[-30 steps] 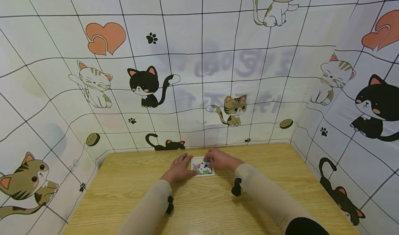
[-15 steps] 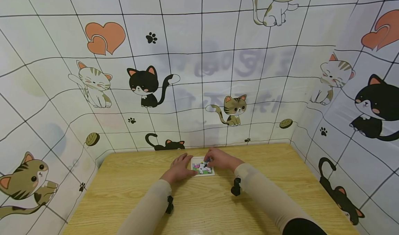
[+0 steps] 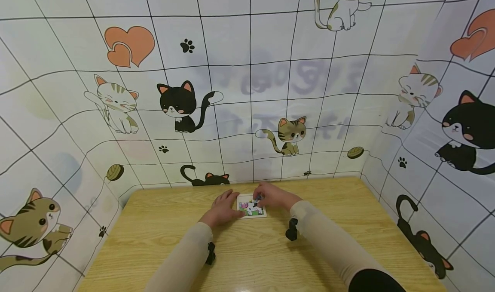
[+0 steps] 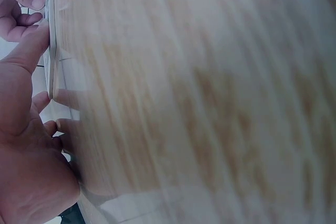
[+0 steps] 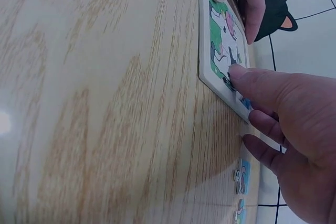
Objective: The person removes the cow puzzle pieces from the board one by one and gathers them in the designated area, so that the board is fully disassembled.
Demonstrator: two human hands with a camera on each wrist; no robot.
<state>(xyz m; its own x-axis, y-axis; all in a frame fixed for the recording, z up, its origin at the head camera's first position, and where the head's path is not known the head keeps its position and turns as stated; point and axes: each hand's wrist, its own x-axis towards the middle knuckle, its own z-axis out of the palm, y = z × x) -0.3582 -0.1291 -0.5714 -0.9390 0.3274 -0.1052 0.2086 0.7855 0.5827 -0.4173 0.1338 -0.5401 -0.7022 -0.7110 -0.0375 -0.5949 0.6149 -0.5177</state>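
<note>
Both hands are on one cow puzzle board (image 3: 250, 209), which lies flat near the far side of the wooden table (image 3: 247, 253). The left hand (image 3: 222, 209) spreads loosely along the board's left side, fingers fairly straight, thumb on the lower left corner; it grips nothing tightly. The right hand (image 3: 274, 196) bends over the upper right, thumb tip on the picture. Blue shows by its fingertips, but I cannot tell whether they pinch a separate piece. At least two loose puzzle pieces (image 5: 242, 177) lie apart, off the board's right side.

The step looks like working a piece at that corner. Best, I judge, to brace the frame with light left-hand pressure, align edges first, then press flat with the right thumb; forcing a tilted piece could lift its neighbours.
</note>
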